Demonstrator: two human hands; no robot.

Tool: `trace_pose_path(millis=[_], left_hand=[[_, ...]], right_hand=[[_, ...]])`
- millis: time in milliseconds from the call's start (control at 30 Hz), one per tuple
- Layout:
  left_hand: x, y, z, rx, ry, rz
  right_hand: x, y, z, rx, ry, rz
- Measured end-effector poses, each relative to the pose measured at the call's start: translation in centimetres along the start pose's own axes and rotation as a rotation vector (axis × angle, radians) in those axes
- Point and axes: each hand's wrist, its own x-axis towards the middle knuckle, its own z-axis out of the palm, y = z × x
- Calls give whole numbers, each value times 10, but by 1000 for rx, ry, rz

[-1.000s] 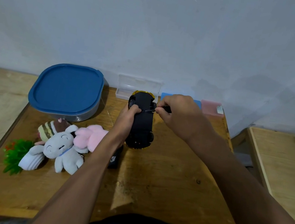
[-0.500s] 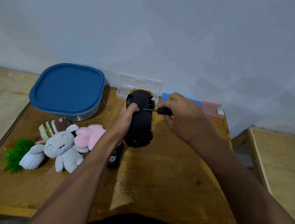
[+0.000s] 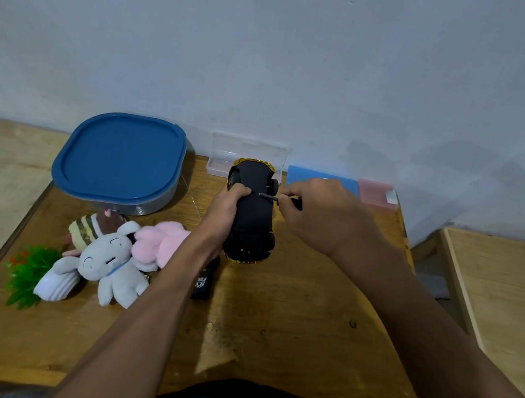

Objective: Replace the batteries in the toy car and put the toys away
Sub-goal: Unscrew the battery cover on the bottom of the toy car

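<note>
Head view, wooden counter [image 3: 279, 358], both forearms reaching forward from the bottom edge. Nearest items, at left: green plastic plant toy [image 3: 28, 274], with a grey elephant plush [image 3: 105, 259] lying just beside it and partly over it. A small black device [image 3: 204, 281] with a white logo lies flat beneath the left forearm. Behind the elephant: a brown striped plush [image 3: 89, 229] and a pink plush [image 3: 162, 239], touching each other. Mid-counter: toy car [image 3: 252, 218], black underside facing up, gold trim showing at both ends, long axis running away from the person. Left hand [image 3: 224, 211] grips the car's left flank, fingers curled over onto the underside. Right hand [image 3: 321, 215] pinches a screwdriver [image 3: 270, 196] by its dark handle; metal shaft lies roughly level, tip against the underside near the far wheels. Farther back: blue-lidded container [image 3: 120, 156] at left, lid on; clear plastic case [image 3: 226, 154] just behind the car; blue box [image 3: 323, 178] and pink box [image 3: 373, 193] side by side against the wall.
</note>
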Motion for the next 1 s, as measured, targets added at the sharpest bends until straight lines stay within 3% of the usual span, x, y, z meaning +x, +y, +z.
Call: trace_pose_path(millis=[567, 1000], left_hand=[[1, -5, -3, 36, 29, -57], [-4, -2, -4, -5, -5, -74]], right_hand=[[3, 5, 0, -138, 110, -148], [3, 0, -7, -141, 48, -179]])
